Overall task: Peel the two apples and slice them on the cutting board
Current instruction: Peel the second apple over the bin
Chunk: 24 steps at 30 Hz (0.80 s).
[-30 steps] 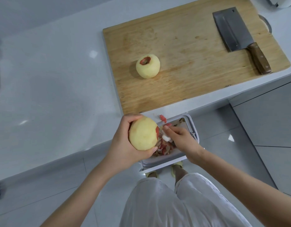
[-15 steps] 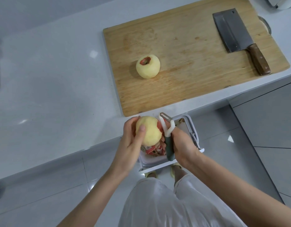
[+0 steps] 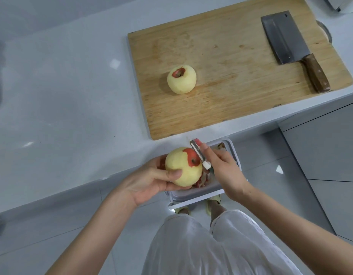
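Left grip (image 3: 151, 179) curled round 1 apple (image 3: 181, 172), right grip (image 3: 225, 171) pinching 1 peeler (image 3: 199, 153), 1 peeled apple (image 3: 181, 81), 1 cleaver (image 3: 284, 42)

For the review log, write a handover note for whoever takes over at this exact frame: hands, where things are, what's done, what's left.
Left hand holds the second apple over the peel bin, just off the counter edge.
Right hand grips the peeler, blade at the red patch on that apple's end.
First apple sits on the cutting board, peeled except for a red ring around its hollow. The cleaver lies on the board's right side, no hand on it.
Done: both apples nearly peeled.
Left: remove the last skin, then slice both on the board.
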Available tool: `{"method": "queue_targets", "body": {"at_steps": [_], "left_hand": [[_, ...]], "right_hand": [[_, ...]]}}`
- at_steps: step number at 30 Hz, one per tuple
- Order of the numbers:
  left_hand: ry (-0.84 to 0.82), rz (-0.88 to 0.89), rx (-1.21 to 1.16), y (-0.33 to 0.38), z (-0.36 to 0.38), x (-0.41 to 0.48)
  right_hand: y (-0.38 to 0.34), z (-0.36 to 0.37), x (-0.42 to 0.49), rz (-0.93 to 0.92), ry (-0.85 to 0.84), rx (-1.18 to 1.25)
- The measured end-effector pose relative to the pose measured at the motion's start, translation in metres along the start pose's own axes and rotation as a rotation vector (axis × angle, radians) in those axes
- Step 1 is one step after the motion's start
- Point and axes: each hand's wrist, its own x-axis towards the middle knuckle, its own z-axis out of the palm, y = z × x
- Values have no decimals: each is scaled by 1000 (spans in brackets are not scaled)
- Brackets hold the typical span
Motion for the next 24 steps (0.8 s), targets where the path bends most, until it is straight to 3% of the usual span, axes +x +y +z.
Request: {"method": "queue_targets", "body": {"at_steps": [4,8,10,12,14,16,20,24], "left_hand": [[-66,8,-33,-1,1,-2],[-10,34,117,0,3,-4],[50,58,278,1,4,-4],[83,93,397,2,4,-4],[83,119,459,4,4,-3],[79,125,501,5,5,-3],[110,156,530,4,5,-3],[160,226,521,-1,4,-6]], "right_hand": [[-2,-5,-2,-136,-61,-117],[0,-17,2,-265,-68,-374],[-5,-23,10,-486,20,-676],[-17,-26,20,-825,88,-904],[-28,-27,29,-1085,64,-1009],[-36,-23,35,-1223,-1,-1077],[-37,-23,41,-1261,-42,-1078],[-20,-39,44,-1080,-5,-989]]}}
